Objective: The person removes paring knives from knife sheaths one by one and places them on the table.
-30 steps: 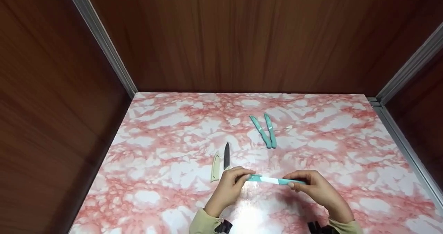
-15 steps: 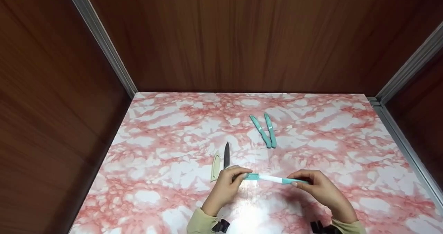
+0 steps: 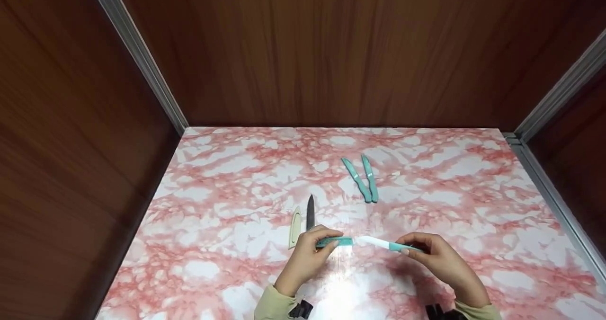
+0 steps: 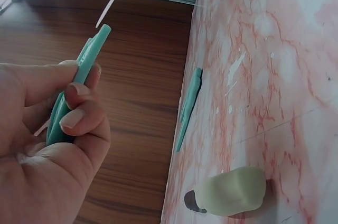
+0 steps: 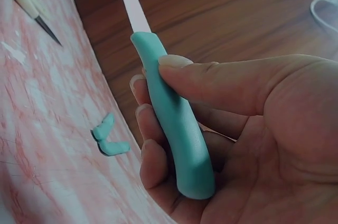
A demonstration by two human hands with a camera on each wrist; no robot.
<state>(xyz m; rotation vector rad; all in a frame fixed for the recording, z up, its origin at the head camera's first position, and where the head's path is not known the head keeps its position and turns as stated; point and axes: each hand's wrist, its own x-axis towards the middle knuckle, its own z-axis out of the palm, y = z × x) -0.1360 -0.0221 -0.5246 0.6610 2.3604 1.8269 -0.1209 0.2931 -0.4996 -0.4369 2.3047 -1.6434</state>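
My left hand [image 3: 307, 253] pinches a teal knife sheath [image 3: 344, 241] between thumb and fingers, its mouth facing right. My right hand [image 3: 442, 261] grips the teal handle of a small knife [image 5: 171, 108] with a white blade. In the head view the blade points left, bare, its tip a short gap from the sheath's mouth. Both are held above the table. Behind my left hand lies a dark-bladed knife [image 3: 310, 213]; its pale green handle [image 4: 232, 192] shows in the left wrist view. Beside it lies a pale green sheath [image 3: 295, 227].
Farther back on the red-and-white marbled table [image 3: 227, 263] lie two teal knives [image 3: 356, 180], apparently sheathed, their handle ends close together. Brown wood-look panels [image 3: 322, 50] with grey metal corner strips stand around the table's back and sides.
The white blade has slid out of the teal sheath as my right hand drew slightly right and my left hand slightly left. The knives on the table have not moved.
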